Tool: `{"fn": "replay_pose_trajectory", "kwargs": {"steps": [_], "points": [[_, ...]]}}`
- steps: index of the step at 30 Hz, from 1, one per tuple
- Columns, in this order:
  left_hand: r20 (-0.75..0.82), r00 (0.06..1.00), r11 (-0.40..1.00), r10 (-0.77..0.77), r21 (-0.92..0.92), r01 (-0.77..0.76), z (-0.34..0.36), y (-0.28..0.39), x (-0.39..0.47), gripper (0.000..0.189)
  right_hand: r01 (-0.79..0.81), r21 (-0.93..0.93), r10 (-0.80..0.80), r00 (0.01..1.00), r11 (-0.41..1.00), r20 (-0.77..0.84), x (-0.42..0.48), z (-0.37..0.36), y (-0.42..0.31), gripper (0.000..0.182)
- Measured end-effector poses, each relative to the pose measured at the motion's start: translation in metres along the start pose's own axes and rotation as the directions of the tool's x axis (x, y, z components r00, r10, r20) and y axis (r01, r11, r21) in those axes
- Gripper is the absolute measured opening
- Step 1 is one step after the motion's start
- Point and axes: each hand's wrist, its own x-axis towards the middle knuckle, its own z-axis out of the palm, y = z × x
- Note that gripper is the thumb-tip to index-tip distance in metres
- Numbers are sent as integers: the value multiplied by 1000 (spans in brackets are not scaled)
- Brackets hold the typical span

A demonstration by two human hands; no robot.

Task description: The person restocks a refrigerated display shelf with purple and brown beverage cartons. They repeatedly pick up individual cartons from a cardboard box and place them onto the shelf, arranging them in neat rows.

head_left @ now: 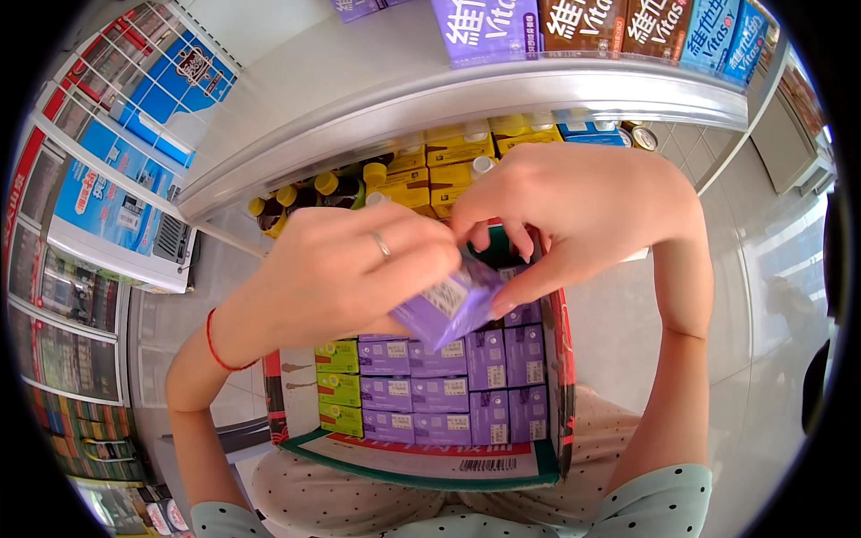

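A small purple drink carton [437,306], slightly blurred and in what looks like clear wrap, is tilted above an open cardboard box [564,376]. My left hand [356,276], with a ring and a red cord at the wrist, grips it from the left, hiding part of it. From the right, my right hand [551,215] has its thumb against the carton's end and its fingers curled over the far side. Below, rows of purple cartons [440,395] fill much of the box beside a column of green cartons [340,388].
A shelf with a metal front edge [471,101] crosses ahead, bearing large Vitasoy cartons [585,27]. Beneath it stand yellow packs [403,188] and dark bottles with yellow caps [336,188]. A wire rack [134,101] and a blue-and-white chest [121,202] are at left.
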Motion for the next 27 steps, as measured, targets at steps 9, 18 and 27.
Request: {"fn": "replay_pose_trajectory", "kwargs": {"steps": [9, 18, 27], "points": [[41, 955, 933, 295, 201, -297, 31, 2, 5, 16, -75, 0, 75, 996, 997, 44, -10, -11, 10, 34], [248, 930, 932, 271, 173, -318, 22, -7, 16, 21, -75, 40, 74, 997, 996, 27, -6, -11, 16, 31], [236, 913, 910, 332, 175, -376, 30, -16, 25, 23, -113, 24, 112, 993, 993, 28, -9, -15, 18, 26]]}}
